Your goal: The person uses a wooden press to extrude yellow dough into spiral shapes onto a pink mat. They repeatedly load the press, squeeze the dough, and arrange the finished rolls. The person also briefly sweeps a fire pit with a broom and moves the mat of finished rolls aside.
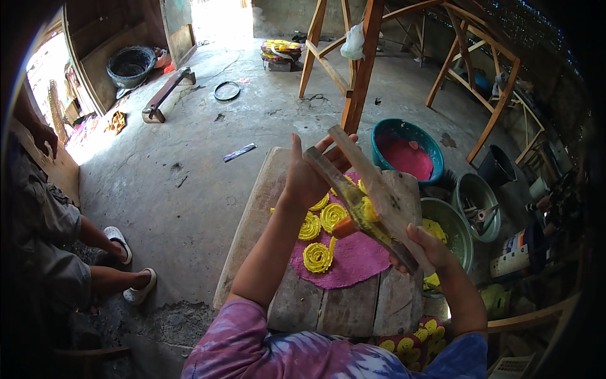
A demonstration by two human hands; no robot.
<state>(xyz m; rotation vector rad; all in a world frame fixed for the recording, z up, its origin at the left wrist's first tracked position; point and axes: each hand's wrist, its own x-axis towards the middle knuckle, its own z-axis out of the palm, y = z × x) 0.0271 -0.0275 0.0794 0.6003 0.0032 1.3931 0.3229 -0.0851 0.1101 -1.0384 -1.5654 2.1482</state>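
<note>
Past the shirt [309, 354], a wooden press [377, 191] runs from spread left fingers [325, 144] to clasping right fingers [419, 236].

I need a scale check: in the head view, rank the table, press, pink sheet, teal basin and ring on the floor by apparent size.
1. Wooden table
2. Wooden press and pink sheet: too alike to rank; the press, nearer, hides part of the sheet
3. Teal basin
4. Ring on the floor
</note>
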